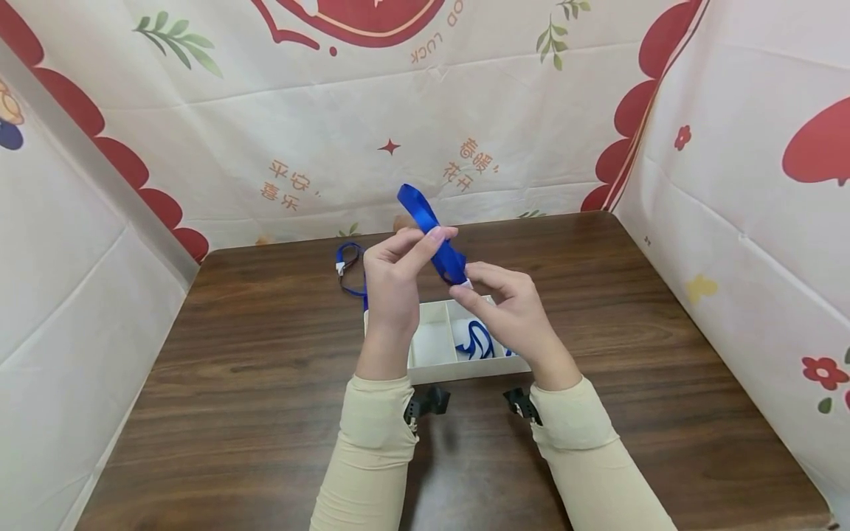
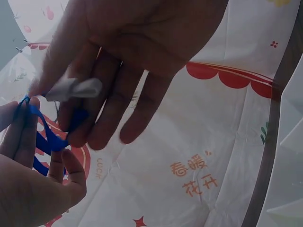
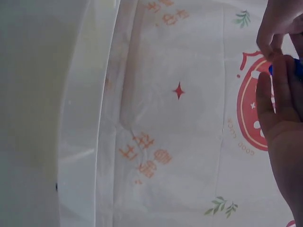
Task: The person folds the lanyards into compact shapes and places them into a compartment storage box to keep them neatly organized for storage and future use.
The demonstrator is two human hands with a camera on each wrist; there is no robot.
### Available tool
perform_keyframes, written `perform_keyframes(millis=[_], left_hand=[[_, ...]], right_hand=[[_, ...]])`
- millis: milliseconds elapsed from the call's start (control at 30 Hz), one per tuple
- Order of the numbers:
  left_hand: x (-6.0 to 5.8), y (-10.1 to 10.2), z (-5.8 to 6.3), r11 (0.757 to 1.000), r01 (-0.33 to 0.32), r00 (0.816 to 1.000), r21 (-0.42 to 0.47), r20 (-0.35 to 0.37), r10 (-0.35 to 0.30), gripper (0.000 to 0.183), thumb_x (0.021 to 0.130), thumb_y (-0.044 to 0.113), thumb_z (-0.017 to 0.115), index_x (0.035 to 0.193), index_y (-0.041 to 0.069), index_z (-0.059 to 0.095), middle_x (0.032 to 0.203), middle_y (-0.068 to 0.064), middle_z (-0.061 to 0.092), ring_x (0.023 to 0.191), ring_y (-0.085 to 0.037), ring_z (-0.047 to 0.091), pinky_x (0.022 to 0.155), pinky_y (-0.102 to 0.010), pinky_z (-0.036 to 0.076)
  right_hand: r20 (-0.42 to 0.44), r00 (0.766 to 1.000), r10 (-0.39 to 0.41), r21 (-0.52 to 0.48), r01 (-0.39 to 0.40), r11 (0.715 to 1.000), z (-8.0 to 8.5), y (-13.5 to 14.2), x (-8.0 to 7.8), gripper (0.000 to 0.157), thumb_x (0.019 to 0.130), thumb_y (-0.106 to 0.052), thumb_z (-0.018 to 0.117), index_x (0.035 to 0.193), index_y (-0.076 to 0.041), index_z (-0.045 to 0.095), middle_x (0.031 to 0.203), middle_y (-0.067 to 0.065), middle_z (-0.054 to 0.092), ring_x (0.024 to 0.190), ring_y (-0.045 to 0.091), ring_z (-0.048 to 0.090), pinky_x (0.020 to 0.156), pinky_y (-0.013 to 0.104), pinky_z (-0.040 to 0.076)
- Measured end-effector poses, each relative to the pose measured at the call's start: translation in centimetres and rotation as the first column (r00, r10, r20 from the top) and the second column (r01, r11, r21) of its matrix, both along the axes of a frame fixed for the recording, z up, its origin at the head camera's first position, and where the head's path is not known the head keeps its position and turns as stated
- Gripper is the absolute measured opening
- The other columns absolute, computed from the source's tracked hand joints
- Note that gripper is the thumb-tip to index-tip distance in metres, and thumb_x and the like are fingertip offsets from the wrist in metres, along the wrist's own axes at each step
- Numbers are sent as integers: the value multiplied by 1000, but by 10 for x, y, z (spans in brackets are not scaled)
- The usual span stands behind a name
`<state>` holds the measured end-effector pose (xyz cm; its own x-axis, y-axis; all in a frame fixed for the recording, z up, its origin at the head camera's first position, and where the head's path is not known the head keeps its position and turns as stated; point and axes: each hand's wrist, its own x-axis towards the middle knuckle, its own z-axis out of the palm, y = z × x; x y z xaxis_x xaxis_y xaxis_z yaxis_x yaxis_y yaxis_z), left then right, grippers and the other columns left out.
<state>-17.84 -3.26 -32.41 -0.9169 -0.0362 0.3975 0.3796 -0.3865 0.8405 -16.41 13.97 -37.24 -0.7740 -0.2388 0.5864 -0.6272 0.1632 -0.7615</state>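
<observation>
A blue lanyard (image 1: 448,261) is raised over the white compartment box (image 1: 434,375), its ribbon gathered in a flat loop. My left hand (image 1: 393,284) pinches the ribbon between thumb and fingers at its middle, and the looped end sticks up past the fingertips. At the lower end, near a small white piece, my right hand (image 1: 514,306) pinches it with thumb and fingertips. From the left wrist, the white piece (image 2: 75,90) shows up close beside the left fingers. Only a bit of blue ribbon (image 3: 298,68) appears at the right wrist view's edge.
Inside the box's right part lies a coiled blue cord (image 1: 475,341). Another blue lanyard (image 1: 341,267) with a white clip lies behind the box to the left, partly hidden by the left hand. The brown table (image 1: 265,391) meets printed cloth walls at the back and sides.
</observation>
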Motion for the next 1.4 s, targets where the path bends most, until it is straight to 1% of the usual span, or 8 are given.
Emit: perform_keyframes(millis=[133,267,433,667,800,933,1200,1400], left_hand=[[-1,-2,-2,1000,-12,1000,-6,1,12,17,100,15,70,94,13,86,90,8,81,108,-17,65,113,-51,39],[-2,-5,-4,1000,-26,1000,-6,-9,26,25,101,14,68,87,26,84,93,10,83,112,-18,67,116,-53,37],[-4,-6,-4,1000,-11,1000,-21,-21,11,25,101,14,68,87,28,84,92,11,83,113,-20,66,115,-54,40],[-4,-7,-6,999,-18,1000,-35,3,18,22,101,14,69,88,23,84,92,8,83,119,-25,65,111,-54,43],[-5,-8,-6,999,-20,1000,-32,10,21,18,101,15,70,92,19,85,95,6,84,125,-34,64,113,-55,43],[-7,-12,-5,997,-77,997,-21,20,78,17,103,18,69,94,17,84,96,7,84,128,-34,65,114,-50,42],[-13,-28,-7,972,-232,972,15,29,232,23,105,22,69,99,5,82,95,3,84,117,-20,66,94,-40,49],[-14,-41,-6,962,-268,963,56,32,267,20,104,24,71,99,7,82,97,4,83,114,-23,69,95,-41,50]], right_hand=[[38,999,-8,2,8,1000,2,-1,3,20,100,-8,74,116,2,79,107,20,81,95,8,74,83,24,61],[69,997,24,4,-25,1000,3,1,4,19,103,-7,68,115,5,78,110,21,80,98,9,75,88,23,61],[87,995,47,20,-49,999,5,3,4,19,104,-4,65,116,4,79,111,21,79,100,16,74,91,23,61],[140,988,-72,-7,73,997,5,3,5,23,97,-3,76,119,0,79,104,21,81,85,10,76,78,24,62],[144,985,-95,-14,99,995,8,3,5,24,94,0,78,117,2,75,101,22,80,85,7,77,80,23,62],[170,980,-103,45,96,994,11,8,5,23,93,-2,80,115,0,72,100,18,81,90,5,78,87,22,62],[283,943,-174,194,121,973,18,25,12,25,94,-11,82,117,-11,72,100,8,83,88,11,79,85,24,61],[282,945,-166,312,74,947,20,34,15,21,94,-9,81,113,-13,73,96,4,82,87,21,77,81,26,61]])
